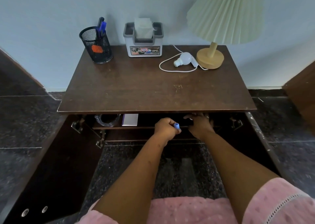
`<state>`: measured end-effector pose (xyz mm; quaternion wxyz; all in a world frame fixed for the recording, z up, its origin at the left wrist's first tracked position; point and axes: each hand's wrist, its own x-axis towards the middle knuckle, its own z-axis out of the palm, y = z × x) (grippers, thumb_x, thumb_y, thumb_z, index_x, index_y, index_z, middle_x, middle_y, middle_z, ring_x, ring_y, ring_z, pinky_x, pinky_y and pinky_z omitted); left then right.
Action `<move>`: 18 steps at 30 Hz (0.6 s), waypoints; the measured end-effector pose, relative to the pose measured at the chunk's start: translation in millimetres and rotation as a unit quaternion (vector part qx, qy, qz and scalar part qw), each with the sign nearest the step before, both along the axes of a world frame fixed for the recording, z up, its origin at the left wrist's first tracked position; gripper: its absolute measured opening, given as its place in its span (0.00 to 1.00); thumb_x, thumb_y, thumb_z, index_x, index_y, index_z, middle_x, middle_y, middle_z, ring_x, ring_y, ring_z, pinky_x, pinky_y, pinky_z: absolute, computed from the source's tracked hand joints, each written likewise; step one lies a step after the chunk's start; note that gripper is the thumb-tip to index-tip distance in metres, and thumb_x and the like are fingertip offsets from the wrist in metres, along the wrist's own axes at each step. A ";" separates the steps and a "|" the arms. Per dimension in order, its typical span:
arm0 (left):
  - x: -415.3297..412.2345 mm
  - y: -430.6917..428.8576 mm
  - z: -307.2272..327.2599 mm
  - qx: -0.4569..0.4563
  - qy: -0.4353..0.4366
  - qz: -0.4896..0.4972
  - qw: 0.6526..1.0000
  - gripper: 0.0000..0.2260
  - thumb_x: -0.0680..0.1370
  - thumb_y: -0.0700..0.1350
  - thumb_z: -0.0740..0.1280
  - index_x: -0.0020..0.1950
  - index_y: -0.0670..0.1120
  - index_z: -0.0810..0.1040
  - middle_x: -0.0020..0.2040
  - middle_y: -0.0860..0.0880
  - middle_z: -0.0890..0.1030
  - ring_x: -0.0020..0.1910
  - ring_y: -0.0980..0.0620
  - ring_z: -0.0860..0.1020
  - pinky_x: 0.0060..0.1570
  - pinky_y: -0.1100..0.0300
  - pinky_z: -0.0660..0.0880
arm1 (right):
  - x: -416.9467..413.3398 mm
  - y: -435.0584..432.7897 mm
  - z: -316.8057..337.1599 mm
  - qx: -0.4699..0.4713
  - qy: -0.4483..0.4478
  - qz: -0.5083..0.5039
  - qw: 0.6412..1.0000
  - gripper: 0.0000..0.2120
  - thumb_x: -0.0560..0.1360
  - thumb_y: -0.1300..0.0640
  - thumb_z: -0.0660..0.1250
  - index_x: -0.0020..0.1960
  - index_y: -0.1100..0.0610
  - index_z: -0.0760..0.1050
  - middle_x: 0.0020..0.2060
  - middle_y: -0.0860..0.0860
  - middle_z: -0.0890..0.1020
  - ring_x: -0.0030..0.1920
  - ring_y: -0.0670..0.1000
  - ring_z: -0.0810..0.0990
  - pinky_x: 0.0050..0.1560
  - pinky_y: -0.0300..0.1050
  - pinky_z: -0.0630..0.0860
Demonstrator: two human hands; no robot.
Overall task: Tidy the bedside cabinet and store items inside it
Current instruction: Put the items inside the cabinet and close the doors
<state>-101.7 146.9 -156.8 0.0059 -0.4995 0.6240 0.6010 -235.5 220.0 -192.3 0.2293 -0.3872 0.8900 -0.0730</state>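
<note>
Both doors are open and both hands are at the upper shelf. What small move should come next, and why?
Probably set the blue item down on the shelf: the left hand is closed on it right at the shelf's edge, beside the right hand, with bare shelf right of the white box.

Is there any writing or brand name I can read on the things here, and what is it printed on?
"OPEL": on the label of the tissue box on the cabinet top.
The smaller logos on the same label are too blurred to read.
No other readable text.
</note>
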 end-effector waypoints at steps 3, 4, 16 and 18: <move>7.1 -3.2 -1.2 -0.048 -0.028 -0.022 0.998 0.06 0.73 0.38 0.71 0.49 0.43 0.79 0.54 0.44 0.80 0.54 0.47 0.78 0.55 0.57 0.76 | 22.9 -5.0 22.4 -0.083 -0.194 -0.023 0.977 0.14 0.79 0.60 0.59 0.62 0.59 0.75 0.66 0.54 0.74 0.61 0.53 0.74 0.48 0.28 0.70; 8.9 -3.8 -2.3 -0.064 -0.039 -0.029 0.997 0.08 0.72 0.39 0.72 0.51 0.42 0.79 0.54 0.43 0.80 0.54 0.47 0.79 0.55 0.56 0.76 | 29.2 -7.2 25.4 -0.084 -0.251 -0.031 0.964 0.12 0.78 0.60 0.61 0.60 0.59 0.76 0.63 0.55 0.77 0.59 0.53 0.76 0.49 0.31 0.71; 11.9 -8.4 -15.9 -0.060 -0.027 0.071 0.995 0.11 0.70 0.41 0.74 0.49 0.43 0.76 0.53 0.43 0.80 0.52 0.47 0.78 0.52 0.57 0.77 | 35.6 -15.3 20.9 -0.132 -0.389 -0.077 0.909 0.05 0.76 0.59 0.67 0.52 0.58 0.77 0.39 0.51 0.80 0.44 0.47 0.78 0.46 0.39 0.74; 10.5 -6.8 -15.6 -0.036 -0.002 0.069 0.997 0.13 0.71 0.39 0.73 0.54 0.41 0.76 0.55 0.43 0.80 0.53 0.49 0.78 0.49 0.63 0.74 | 31.3 -17.7 12.8 -0.130 -0.375 -0.095 0.913 0.07 0.76 0.62 0.66 0.53 0.60 0.76 0.38 0.52 0.80 0.42 0.48 0.78 0.43 0.38 0.76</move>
